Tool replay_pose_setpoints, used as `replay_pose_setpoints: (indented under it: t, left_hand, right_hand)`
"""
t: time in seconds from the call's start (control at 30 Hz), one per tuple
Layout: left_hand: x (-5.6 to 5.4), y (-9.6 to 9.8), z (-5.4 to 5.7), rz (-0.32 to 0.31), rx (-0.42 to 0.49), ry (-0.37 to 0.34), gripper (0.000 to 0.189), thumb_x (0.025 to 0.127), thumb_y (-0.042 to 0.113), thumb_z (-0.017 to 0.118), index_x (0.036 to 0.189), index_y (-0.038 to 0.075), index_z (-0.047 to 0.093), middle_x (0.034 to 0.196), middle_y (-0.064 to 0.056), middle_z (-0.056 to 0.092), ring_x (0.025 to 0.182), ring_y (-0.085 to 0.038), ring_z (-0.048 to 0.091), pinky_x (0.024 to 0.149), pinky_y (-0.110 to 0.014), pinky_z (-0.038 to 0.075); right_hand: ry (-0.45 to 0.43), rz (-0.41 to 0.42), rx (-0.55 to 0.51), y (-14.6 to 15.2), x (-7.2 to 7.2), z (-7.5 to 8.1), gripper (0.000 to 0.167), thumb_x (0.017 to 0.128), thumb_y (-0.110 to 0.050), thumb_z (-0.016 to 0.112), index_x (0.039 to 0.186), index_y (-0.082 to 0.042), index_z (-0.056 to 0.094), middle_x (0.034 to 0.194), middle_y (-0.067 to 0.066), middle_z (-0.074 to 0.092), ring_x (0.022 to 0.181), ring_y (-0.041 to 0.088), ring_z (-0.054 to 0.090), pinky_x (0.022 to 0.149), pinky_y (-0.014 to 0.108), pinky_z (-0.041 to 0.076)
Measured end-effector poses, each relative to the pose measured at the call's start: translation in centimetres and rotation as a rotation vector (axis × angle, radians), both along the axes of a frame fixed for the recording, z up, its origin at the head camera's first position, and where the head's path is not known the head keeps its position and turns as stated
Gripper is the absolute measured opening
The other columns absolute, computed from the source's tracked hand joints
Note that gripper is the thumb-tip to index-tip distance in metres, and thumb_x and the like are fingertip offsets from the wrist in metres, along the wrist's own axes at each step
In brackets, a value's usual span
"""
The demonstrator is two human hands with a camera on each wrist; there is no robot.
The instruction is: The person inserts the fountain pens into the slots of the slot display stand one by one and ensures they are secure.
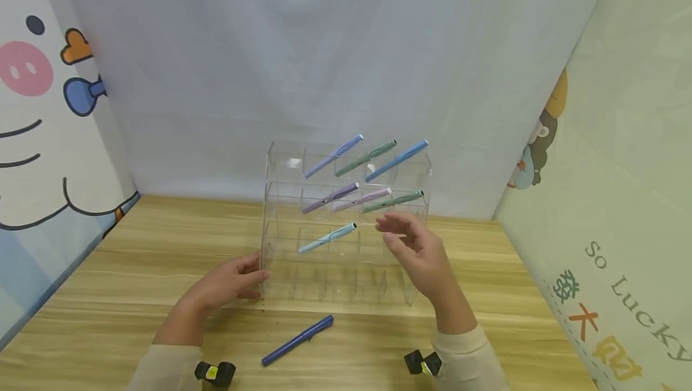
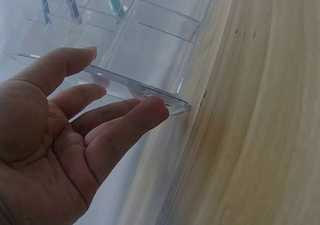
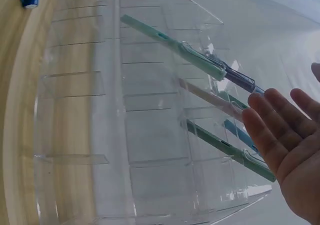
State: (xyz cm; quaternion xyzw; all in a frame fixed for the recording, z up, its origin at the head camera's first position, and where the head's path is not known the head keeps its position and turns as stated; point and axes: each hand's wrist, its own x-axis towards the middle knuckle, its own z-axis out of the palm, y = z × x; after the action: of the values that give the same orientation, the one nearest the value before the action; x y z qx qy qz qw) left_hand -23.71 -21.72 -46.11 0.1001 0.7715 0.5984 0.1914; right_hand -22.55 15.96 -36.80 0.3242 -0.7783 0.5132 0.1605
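A clear acrylic pen rack (image 1: 340, 287) with stepped tiers stands on the table. My left hand (image 1: 232, 283) holds its left side panel, thumb on one face and fingers on the other in the left wrist view. My right hand (image 1: 421, 253) hovers before the right part of the rack, fingers loosely bent and holding nothing. In the third tier down leans a light blue pen (image 1: 327, 238). The tier above has a purple pen (image 1: 330, 197), a pink pen (image 1: 361, 200) and a green pen (image 1: 393, 202). A dark blue pen (image 1: 297, 340) lies on the table in front.
In the top tier lean a lavender pen (image 1: 333, 156), another green pen (image 1: 365, 158) and a blue pen (image 1: 397, 161). The wooden table (image 1: 178, 235) extends to both sides. Behind hangs a pale curtain (image 1: 346, 54); printed sheets flank it.
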Motion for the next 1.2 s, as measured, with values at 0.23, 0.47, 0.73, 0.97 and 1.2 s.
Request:
replay_pose_setpoints:
  t: [0.23,0.47,0.73,0.97,1.2]
  left_hand:
    - [0.0,-0.1,0.0,-0.002,-0.035,0.006,0.075,0.098,0.036,0.06,0.157,0.01,0.022,0.155,-0.028,0.03,0.128,-0.041,0.052,0.094,-0.043,0.056]
    - [-0.1,-0.1,-0.3,0.009,-0.056,0.009,0.082,0.095,0.042,0.063,0.157,0.007,0.022,0.154,-0.028,0.032,0.122,-0.038,0.058,0.095,-0.044,0.055]
    - [0.0,-0.1,-0.2,0.009,-0.058,0.001,0.078,0.097,0.04,0.062,0.157,0.008,0.023,0.154,-0.028,0.033,0.119,-0.036,0.061,0.097,-0.047,0.054]
    - [0.0,-0.2,-0.1,0.021,-0.076,0.01,0.081,0.095,0.044,0.063,0.157,0.008,0.024,0.154,-0.025,0.034,0.113,-0.033,0.065,0.099,-0.047,0.052]
    - [0.0,-0.1,-0.2,0.021,-0.061,0.019,0.076,0.098,0.035,0.061,0.157,0.007,0.022,0.151,-0.029,0.036,0.122,-0.037,0.058,0.095,-0.043,0.055]
  right_hand:
    - [-0.069,0.13,0.431,-2.1,1.1,-1.3,0.034,0.097,-0.032,0.063,0.127,-0.016,0.062,0.12,-0.003,0.068,0.107,0.012,0.065,0.088,0.032,0.058]
    - [0.013,0.217,0.905,-5.1,1.5,-3.3,0.04,0.095,-0.045,0.062,0.125,-0.02,0.064,0.121,-0.007,0.068,0.103,0.006,0.065,0.088,0.025,0.055]
    - [0.204,0.23,1.183,-7.4,1.6,-5.2,0.035,0.091,-0.045,0.069,0.118,-0.024,0.068,0.115,-0.012,0.068,0.102,0.004,0.065,0.082,0.023,0.056]
    - [0.252,0.242,1.292,-8.4,1.3,-6.3,0.023,0.089,-0.043,0.071,0.103,-0.025,0.069,0.097,-0.014,0.066,0.086,0.003,0.062,0.074,0.022,0.054]
    - [0.309,0.219,1.381,-9.2,1.3,-6.9,0.021,0.088,-0.044,0.072,0.098,-0.026,0.07,0.089,-0.014,0.064,0.077,0.003,0.059,0.067,0.02,0.052]
